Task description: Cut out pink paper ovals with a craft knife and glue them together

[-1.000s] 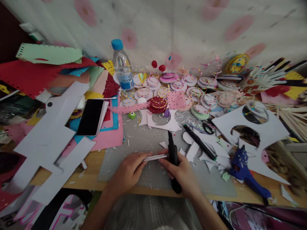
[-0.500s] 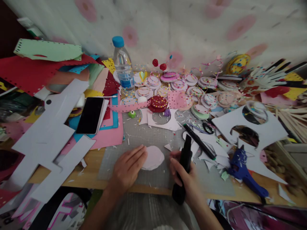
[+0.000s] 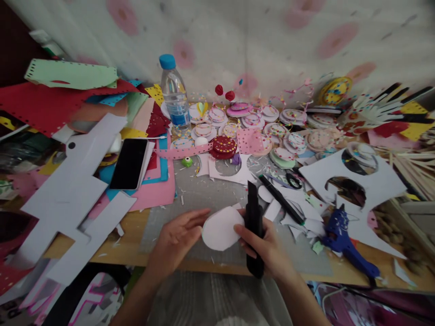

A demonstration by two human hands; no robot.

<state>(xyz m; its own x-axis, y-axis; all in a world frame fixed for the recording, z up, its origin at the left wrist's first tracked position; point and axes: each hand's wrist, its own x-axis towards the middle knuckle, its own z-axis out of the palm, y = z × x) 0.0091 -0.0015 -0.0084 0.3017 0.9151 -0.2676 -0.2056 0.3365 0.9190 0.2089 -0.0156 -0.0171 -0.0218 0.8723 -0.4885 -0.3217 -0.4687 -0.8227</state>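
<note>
**White disc held between two hands over a cutting mat**

The right hand (image 3: 267,246) is closed on a white disc (image 3: 220,231), pinching its right edge beneath the thumb, and also grips a black utility knife (image 3: 253,215), tip pointing away from the body. The left hand (image 3: 173,242) is loosely open, thumb and fingers apart, at the disc's left edge; whether it touches cannot be told. The disc is raised, tilted, above the near part of the grey cutting mat (image 3: 207,192). To the right lies a blue glue gun (image 3: 350,249); farther off, a dark marker (image 3: 282,200) rests on white offcuts (image 3: 307,210). Beyond stand a water bottle (image 3: 175,93) and ribbon-trimmed discs (image 3: 253,120).
</note>
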